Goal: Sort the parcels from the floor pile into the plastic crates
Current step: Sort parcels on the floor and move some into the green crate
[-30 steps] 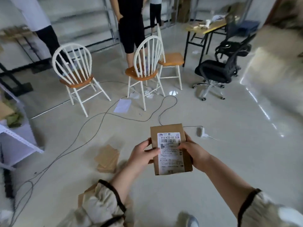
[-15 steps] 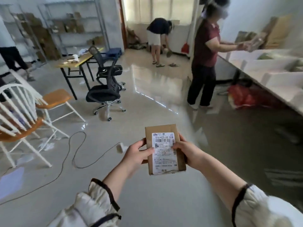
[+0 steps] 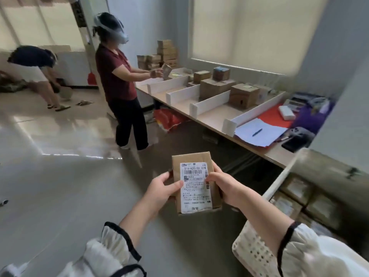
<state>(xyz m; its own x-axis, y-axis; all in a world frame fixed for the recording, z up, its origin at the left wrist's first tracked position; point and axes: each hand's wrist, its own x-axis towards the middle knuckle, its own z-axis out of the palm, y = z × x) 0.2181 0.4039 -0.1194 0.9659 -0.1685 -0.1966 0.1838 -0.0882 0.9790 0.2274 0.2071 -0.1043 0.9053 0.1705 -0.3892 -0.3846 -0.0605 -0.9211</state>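
box (image 3: 196, 182) held upright by left hand (image 3: 162, 189) and right hand (image 3: 225, 187) | crate (image 3: 257, 254) low, right, nearer right hand

A small brown cardboard parcel (image 3: 196, 182) is gripped by left hand (image 3: 162, 189) and right hand (image 3: 226, 188), beside a white perforated plastic crate (image 3: 253, 254).

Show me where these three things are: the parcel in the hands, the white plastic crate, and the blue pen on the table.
parcel (image 3: 194, 182): head view, on its white shipping label.
white plastic crate (image 3: 252, 250): head view, on its perforated near wall.
blue pen (image 3: 257, 132): head view, on the middle of its barrel.
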